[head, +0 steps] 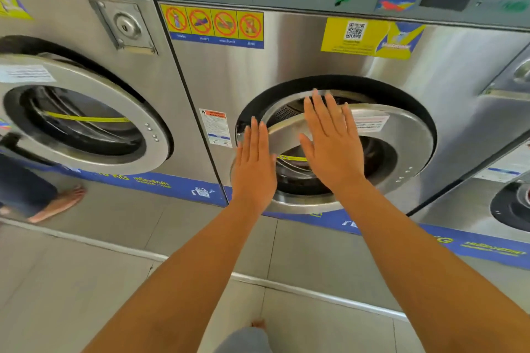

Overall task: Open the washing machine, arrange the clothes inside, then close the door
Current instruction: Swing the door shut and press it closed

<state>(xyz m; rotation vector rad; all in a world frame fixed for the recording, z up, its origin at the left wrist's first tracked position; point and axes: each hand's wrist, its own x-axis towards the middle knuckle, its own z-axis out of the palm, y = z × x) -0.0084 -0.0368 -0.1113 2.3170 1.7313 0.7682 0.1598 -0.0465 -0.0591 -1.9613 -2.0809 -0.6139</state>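
A steel front-loading washing machine fills the middle of the head view. Its round door has a glass window and stands slightly ajar, with the dark rubber seal showing above it. My left hand lies flat, fingers straight, on the door's left edge. My right hand presses flat against the door's upper left part, fingers slightly spread. Neither hand holds anything. Through the glass I see only the dark drum; no clothes can be made out.
A second machine with its own round door stands to the left, and part of a third at the right edge. Grey floor tiles lie below. My foot shows at the bottom centre.
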